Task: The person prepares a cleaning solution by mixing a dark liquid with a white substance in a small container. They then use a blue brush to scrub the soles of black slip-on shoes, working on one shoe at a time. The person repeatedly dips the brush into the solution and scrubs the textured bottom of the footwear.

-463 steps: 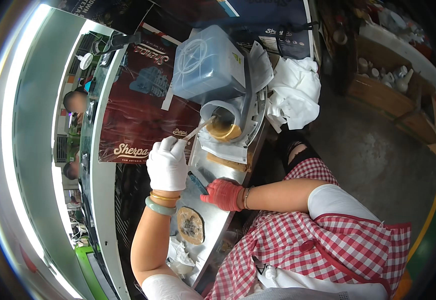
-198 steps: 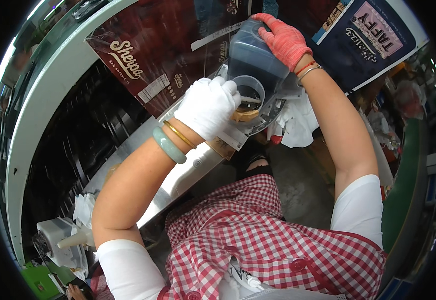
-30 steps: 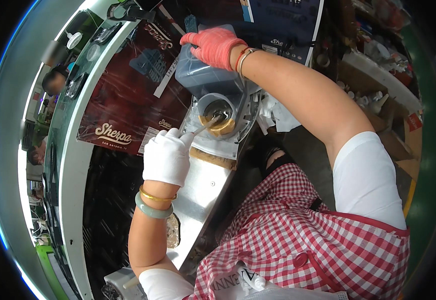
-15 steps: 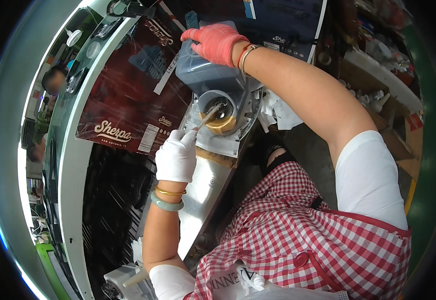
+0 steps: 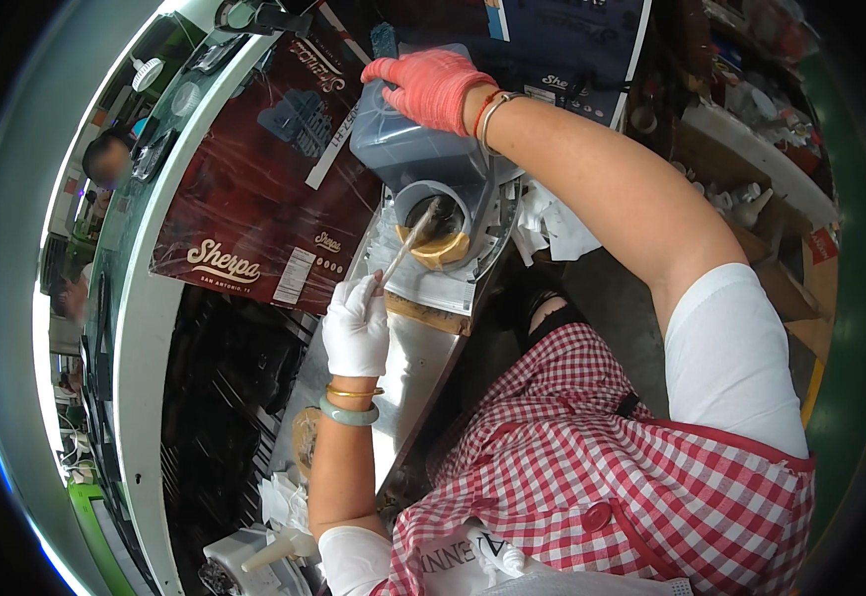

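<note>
Left hand (image 5: 356,330), white-gloved: fingers closed round thin stick (image 5: 405,255), far end inside grey cup (image 5: 443,249). Right hand (image 5: 431,91), red-gloved: atop bluish container (image 5: 415,155) behind cup; whether fingers grip, I can't tell.

Big white script sweeps across the red sheet (image 5: 244,189) low down, a smaller copy beside it above a white text panel (image 5: 295,275); up top, the script runs upside down! Characters line the white strip (image 5: 329,159). Over to the navy sheet (image 5: 592,55): more white script. And dark capitals cross the shirt (image 5: 468,559).
</note>
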`<control>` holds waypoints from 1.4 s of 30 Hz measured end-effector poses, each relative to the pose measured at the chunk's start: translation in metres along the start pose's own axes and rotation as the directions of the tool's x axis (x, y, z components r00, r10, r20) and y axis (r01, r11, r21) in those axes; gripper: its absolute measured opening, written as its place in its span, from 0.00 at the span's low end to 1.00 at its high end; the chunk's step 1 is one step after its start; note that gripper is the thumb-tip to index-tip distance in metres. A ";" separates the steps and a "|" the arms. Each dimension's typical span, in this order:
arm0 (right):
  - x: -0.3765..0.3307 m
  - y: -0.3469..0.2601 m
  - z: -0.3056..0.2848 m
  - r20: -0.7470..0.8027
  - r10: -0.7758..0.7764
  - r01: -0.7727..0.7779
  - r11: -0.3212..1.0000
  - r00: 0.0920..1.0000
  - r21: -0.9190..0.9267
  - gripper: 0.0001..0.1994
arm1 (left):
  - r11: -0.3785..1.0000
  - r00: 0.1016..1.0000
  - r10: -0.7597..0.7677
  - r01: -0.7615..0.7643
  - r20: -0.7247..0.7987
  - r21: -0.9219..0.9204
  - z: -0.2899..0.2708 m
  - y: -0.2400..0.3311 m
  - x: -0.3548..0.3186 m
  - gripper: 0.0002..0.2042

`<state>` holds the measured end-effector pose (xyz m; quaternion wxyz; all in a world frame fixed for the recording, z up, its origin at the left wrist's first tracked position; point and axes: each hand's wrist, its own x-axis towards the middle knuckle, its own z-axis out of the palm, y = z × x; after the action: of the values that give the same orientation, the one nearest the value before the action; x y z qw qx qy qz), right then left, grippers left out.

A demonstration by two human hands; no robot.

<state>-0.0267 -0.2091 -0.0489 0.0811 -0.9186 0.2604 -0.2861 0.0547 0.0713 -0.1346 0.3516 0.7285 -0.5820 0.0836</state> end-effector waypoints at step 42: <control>-0.001 0.005 0.002 -0.049 -0.018 0.021 0.998 0.999 0.055 0.16 | 0.696 0.859 -0.455 0.507 0.234 -0.508 0.025 0.002 -0.040 0.11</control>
<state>-0.0283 -0.2124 -0.0524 0.0975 -0.9113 0.2452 -0.3160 0.0329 0.0879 -0.1735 0.5296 0.7244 -0.3849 -0.2160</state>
